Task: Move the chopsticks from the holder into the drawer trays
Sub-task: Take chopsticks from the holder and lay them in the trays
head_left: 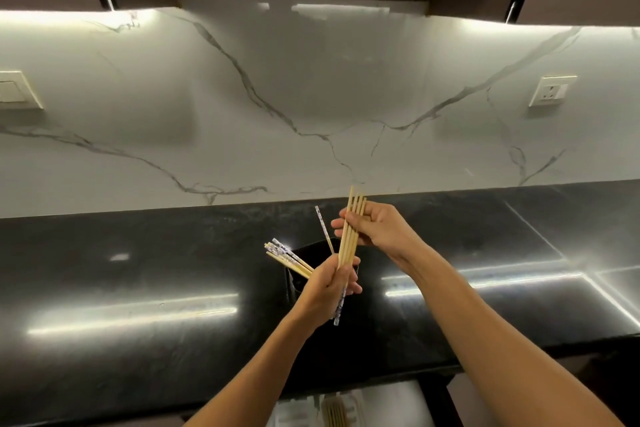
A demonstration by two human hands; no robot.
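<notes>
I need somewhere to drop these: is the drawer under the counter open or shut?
Open. The drawer juts out below the countertop edge, with wooden chopsticks lying in its white tray.

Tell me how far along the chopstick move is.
Done: a few wooden chopsticks lie in the drawer tray. In hand: right hand grips a plain wooden bundle; left hand holds a mixed patterned bunch over the holder. Left: both bunches go to the trays; holder's inside is hidden.
</notes>
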